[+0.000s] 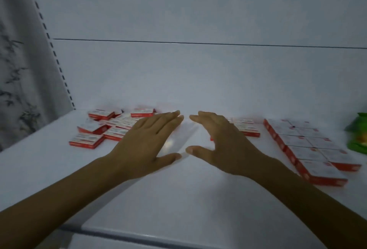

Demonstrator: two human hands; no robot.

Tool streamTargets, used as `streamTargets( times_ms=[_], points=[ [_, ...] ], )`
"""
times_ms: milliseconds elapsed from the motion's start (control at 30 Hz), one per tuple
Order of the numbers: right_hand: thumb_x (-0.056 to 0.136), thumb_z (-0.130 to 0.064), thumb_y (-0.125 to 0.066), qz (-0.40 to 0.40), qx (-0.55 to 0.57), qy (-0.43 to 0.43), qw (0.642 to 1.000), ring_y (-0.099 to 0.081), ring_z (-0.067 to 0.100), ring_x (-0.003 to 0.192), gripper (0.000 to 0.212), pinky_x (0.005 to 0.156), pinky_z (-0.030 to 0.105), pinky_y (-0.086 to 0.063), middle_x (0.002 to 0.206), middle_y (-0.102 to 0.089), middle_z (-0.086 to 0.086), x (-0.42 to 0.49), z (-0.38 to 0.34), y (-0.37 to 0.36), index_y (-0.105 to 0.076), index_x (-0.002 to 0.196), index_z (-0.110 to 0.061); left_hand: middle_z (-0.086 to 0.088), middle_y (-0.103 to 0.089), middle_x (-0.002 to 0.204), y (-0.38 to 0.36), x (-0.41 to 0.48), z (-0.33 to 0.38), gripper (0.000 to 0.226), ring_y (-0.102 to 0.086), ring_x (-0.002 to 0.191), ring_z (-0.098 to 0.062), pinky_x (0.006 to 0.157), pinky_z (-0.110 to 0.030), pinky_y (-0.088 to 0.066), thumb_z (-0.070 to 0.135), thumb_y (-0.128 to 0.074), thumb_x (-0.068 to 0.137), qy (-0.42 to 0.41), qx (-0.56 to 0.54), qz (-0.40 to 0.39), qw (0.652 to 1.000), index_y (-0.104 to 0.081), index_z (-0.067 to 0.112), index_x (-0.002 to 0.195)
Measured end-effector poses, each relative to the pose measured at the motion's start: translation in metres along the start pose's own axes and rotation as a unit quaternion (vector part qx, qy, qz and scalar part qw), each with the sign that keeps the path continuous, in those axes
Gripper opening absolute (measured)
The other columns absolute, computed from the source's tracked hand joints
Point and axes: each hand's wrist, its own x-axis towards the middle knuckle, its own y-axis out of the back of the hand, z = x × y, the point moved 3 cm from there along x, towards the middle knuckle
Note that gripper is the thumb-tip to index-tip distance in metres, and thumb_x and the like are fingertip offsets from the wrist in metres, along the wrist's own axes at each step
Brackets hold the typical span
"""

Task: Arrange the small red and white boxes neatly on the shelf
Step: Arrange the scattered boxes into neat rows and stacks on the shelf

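Note:
Several small red and white boxes lie in a loose heap (103, 127) at the back left of the white shelf (178, 199). A neat double row of the same boxes (309, 149) runs front to back on the right. Two more boxes (248, 128) sit stacked just behind my right hand. My left hand (147, 145) hovers flat with straight fingers, partly covering the heap's right edge. My right hand (220, 145) is spread open beside it, thumb out, holding nothing. The fingertips of both hands almost meet.
A green packet (358, 135) lies at the far right edge of the shelf. The shelf's slotted upright (49, 40) rises at the left, with a patterned curtain beyond it. The shelf's front lip (139, 236) runs below my forearms.

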Motion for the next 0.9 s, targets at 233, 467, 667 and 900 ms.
streamTargets(
  times_ms=[233, 467, 667, 900],
  points=[
    [0.083, -0.047, -0.06, -0.051, 0.006, 0.07, 0.996, -0.037, 0.015, 0.128, 0.065, 0.107, 0.028, -0.026, 0.142, -0.042, -0.002, 0.103, -0.085, -0.077, -0.037, 0.138, -0.022, 0.004, -0.031, 0.151, 0.015, -0.089, -0.12, 0.078, -0.034, 0.135, -0.017, 0.106, -0.039, -0.035, 0.07, -0.035, 0.083, 0.097, -0.013, 0.011, 0.995, -0.026, 0.025, 0.146],
    [0.087, -0.052, -0.052, -0.084, -0.089, 0.04, 0.992, -0.025, 0.024, 0.139, 0.065, 0.112, 0.041, -0.022, 0.153, -0.026, 0.005, 0.14, -0.12, -0.133, -0.035, 0.141, -0.02, 0.002, -0.036, 0.148, 0.008, -0.122, -0.177, 0.075, -0.035, 0.133, -0.016, 0.105, -0.036, -0.035, 0.069, -0.038, 0.083, 0.09, -0.053, 0.042, 0.994, -0.028, 0.025, 0.143],
    [0.084, -0.061, -0.04, -0.06, -0.115, 0.016, 0.992, -0.046, 0.023, 0.122, 0.054, 0.104, 0.043, -0.035, 0.132, -0.053, 0.004, 0.119, -0.126, -0.135, -0.059, 0.117, -0.023, -0.001, -0.033, 0.149, 0.005, -0.089, -0.178, 0.077, -0.034, 0.135, -0.018, 0.105, -0.04, -0.036, 0.063, -0.046, 0.082, 0.007, -0.101, 0.057, 0.993, -0.029, 0.02, 0.144],
    [0.075, -0.044, -0.06, -0.026, 0.011, -0.057, 0.998, -0.052, 0.017, 0.109, 0.06, 0.091, 0.029, -0.041, 0.122, -0.056, 0.003, 0.098, -0.103, -0.134, -0.051, 0.128, -0.017, 0.002, -0.041, 0.143, -0.017, -0.063, -0.147, 0.077, -0.034, 0.13, -0.013, 0.102, -0.024, -0.025, 0.06, -0.056, 0.076, 0.011, -0.248, 0.054, 0.967, -0.034, 0.024, 0.141]
  ],
)
